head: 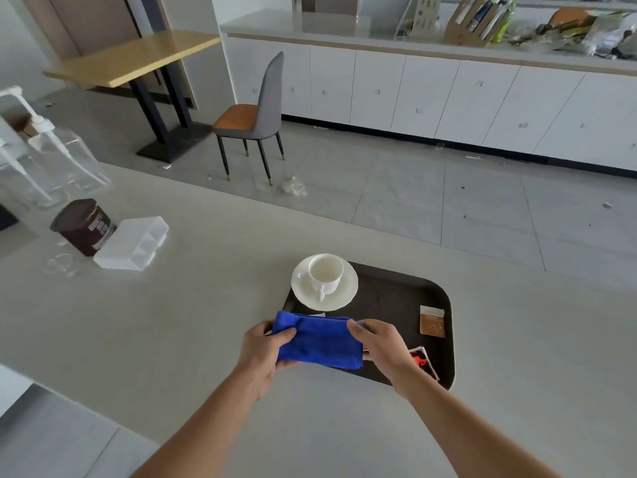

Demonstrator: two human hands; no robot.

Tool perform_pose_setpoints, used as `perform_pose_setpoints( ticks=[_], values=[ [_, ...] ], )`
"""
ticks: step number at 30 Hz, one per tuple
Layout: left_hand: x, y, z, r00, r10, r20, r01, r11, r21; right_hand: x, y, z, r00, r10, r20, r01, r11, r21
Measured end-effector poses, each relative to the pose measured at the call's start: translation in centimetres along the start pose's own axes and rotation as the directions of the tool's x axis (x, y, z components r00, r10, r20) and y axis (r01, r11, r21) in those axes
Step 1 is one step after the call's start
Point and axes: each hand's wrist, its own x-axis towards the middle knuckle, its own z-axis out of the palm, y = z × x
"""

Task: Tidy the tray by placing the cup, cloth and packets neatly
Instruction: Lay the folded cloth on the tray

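Observation:
A dark tray [393, 294] lies on the pale counter. A white cup [325, 274] stands on a white saucer [344, 298] at the tray's far left corner. A folded blue cloth [319, 341] is held over the tray's near left part. My left hand [265, 350] grips its left end and my right hand [381, 343] grips its right end. A brown packet [432, 321] lies at the tray's right side. A red and white packet [423, 362] lies near the right front corner, partly hidden by my right wrist.
On the counter to the left stand a brown lidded tub [83, 225], a clear plastic organiser box [132, 243] and clear pump bottles [58, 157]. Beyond the counter are a grey chair [256, 115], a wooden table [134, 56] and white cabinets [431, 94].

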Motion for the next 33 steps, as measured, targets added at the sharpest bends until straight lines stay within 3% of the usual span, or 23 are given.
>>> perform_pose_setpoints(
  ticks=[2, 3, 4, 6, 8, 12, 16, 21, 28, 33],
  values=[
    [0.4, 0.6, -0.9, 0.999, 0.024, -0.024, -0.024, 1.0, 0.0, 0.1, 0.1, 0.0, 0.997, 0.024, -0.068, -0.021, 0.999, 0.046],
    [0.6, 0.9, -1.4, 0.999, 0.033, -0.026, -0.033, 0.999, 0.001, 0.4, 0.2, 0.0, 0.993, -0.003, -0.118, -0.002, 0.999, -0.043],
    [0.9, 1.2, -1.9, 0.999, 0.042, -0.023, -0.042, 0.999, 0.003, 0.6, 0.5, 0.0, 0.987, -0.065, -0.148, 0.028, 0.97, -0.241],
    [1.6, 2.0, -2.9, 0.998, 0.057, -0.015, -0.057, 0.998, 0.016, 1.1, 1.0, 0.7, 0.979, -0.195, -0.063, 0.116, 0.783, -0.61],
    [2.4, 2.7, -3.8, 0.998, 0.069, -0.005, -0.068, 0.997, 0.025, 1.7, 1.5, 1.9, 0.958, -0.273, 0.091, 0.253, 0.647, -0.719],
    [3.5, 3.9, -5.8, 0.997, 0.072, -0.012, -0.072, 0.997, 0.029, 2.4, 2.3, 4.0, 0.921, -0.285, 0.267, 0.381, 0.507, -0.773],
    [4.3, 4.9, -7.6, 0.994, 0.098, -0.039, -0.096, 0.994, 0.056, 2.9, 2.9, 5.1, 0.907, -0.288, 0.306, 0.402, 0.387, -0.83],
    [4.9, 5.9, -9.2, 0.99, 0.119, -0.074, -0.118, 0.993, 0.026, 2.9, 2.7, 5.2, 0.884, -0.301, 0.357, 0.446, 0.313, -0.839],
    [4.4, 5.8, -7.8, 0.99, 0.128, -0.056, -0.129, 0.992, -0.008, 0.8, 4.8, -0.7, 0.894, -0.327, 0.306, 0.399, 0.27, -0.876],
    [3.2, 5.0, -5.1, 0.993, 0.114, 0.003, -0.114, 0.993, 0.006, 0.3, 5.6, -4.7, 0.926, -0.342, 0.16, 0.274, 0.318, -0.908]
  ],
)
